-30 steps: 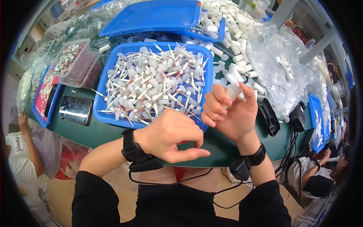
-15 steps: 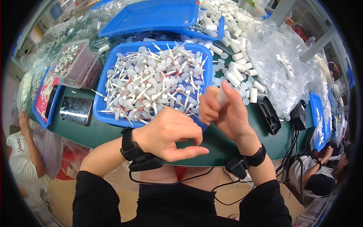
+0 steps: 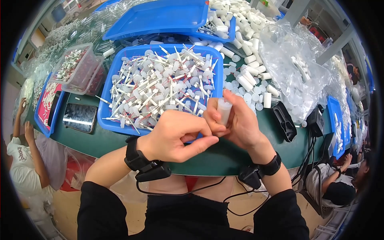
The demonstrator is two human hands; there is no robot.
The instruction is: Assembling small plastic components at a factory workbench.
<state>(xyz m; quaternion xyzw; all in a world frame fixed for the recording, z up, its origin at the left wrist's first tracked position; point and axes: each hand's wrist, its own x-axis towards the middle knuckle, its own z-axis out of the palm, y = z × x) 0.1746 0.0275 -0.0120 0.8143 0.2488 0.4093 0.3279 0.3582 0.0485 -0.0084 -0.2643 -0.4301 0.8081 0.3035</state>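
My right hand [image 3: 242, 125] grips a small white translucent cylinder [image 3: 224, 113], held upright with its round end facing up. Its fingers wrap around the sides, and the thumb lies along the top right. Close by, my left hand [image 3: 176, 135] is closed, thumb and forefinger pinched together near the cylinder's lower part. Whatever may be between those fingertips is hidden. Just beyond both hands sits a blue tray [image 3: 105, 90], heaped with thin white sticks bearing pale round discs [image 3: 160, 86] and red threads.
White cylinders [image 3: 246, 82] and pale discs lie at the back right beside a clear plastic bag [image 3: 286, 68]. Left are a phone [image 3: 80, 117] and a clear tub [image 3: 82, 76]. A black holder [image 3: 285, 122] and cables lie right. Other people sit at both sides.
My right hand has come down and left, turning the cylinder upright into view. My left thumb and forefinger have closed together and risen slightly toward it.
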